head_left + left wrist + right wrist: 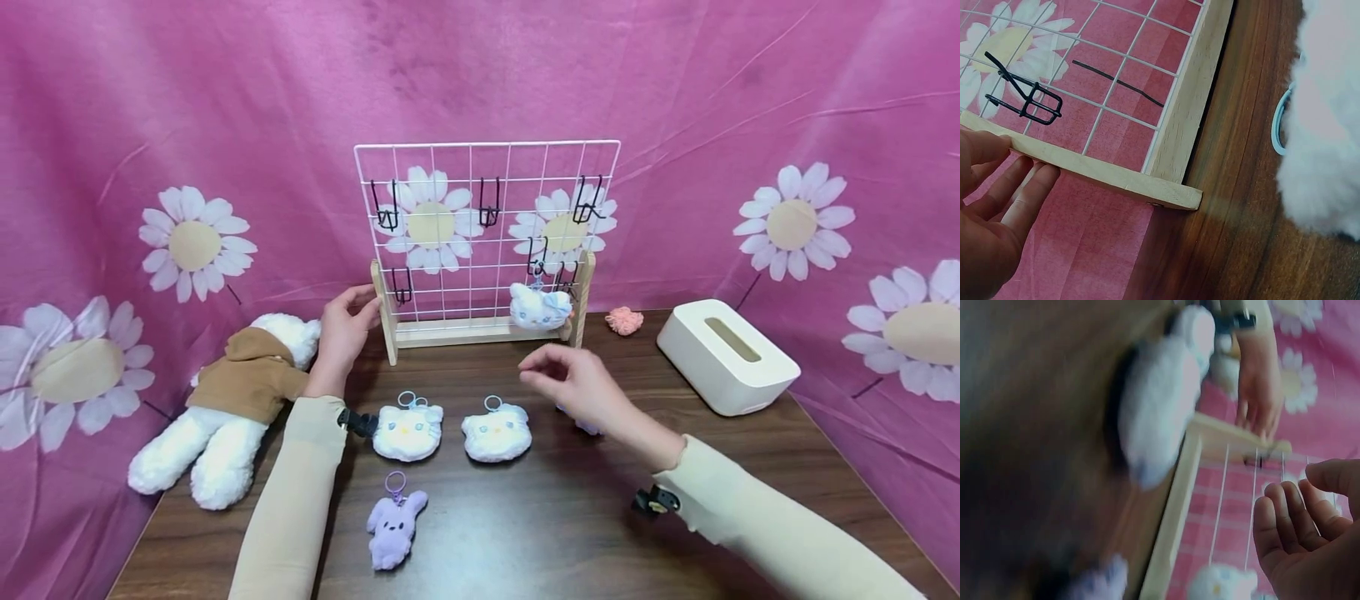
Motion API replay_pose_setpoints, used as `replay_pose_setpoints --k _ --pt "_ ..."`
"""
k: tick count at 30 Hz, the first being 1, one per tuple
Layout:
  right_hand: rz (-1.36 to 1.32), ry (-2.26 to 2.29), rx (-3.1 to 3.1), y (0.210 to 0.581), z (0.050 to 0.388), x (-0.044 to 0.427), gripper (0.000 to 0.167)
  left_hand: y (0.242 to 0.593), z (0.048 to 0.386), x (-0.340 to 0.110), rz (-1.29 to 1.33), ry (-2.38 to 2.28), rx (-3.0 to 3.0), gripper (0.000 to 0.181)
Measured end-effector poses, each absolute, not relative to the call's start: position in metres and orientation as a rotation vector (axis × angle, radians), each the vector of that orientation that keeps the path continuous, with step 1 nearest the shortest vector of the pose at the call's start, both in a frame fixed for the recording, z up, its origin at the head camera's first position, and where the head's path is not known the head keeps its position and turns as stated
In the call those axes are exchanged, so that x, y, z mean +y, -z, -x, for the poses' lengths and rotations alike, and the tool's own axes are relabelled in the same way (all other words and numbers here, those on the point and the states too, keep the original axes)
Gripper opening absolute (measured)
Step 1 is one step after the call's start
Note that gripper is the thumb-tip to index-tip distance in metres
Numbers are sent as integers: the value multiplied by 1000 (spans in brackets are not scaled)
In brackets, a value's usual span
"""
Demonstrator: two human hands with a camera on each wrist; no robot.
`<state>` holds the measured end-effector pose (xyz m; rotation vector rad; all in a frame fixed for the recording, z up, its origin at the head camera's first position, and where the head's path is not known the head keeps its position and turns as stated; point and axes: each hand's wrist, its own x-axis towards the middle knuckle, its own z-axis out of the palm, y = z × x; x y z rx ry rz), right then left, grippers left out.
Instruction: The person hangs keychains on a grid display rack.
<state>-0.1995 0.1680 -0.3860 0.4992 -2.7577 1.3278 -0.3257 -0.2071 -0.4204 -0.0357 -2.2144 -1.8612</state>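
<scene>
My left hand (349, 323) pinches the left wooden post (1097, 164) of a white wire grid stand (480, 333), thumb on one side and fingers on the other. My right hand (573, 382) is in the air in front of the stand, fingers loosely bent and nothing between them; the right wrist view is blurred. A white cat-face plush keychain (540, 308) hangs from a black hook (537, 257) at the grid's lower right. Two similar plush keychains (407, 432) lie on the table. A purple bunny keychain (392, 533) lies nearer, and a purple thing (588, 427) is partly hidden under my right hand.
Several other black hooks (489, 204) sit on the grid. A white plush in a brown hoodie (243, 375) lies at the left. On the right are a coral fluffy item (624, 321) and a cream tissue box (727, 358). Pink flowered cloth (675, 100) surrounds the table.
</scene>
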Motion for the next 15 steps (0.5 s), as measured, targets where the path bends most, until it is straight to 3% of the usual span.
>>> replay_pose_setpoints --k 15 --pt "-764 -1532 -2808 421 161 93 17 421 327 -208 42 1878 -2207 38"
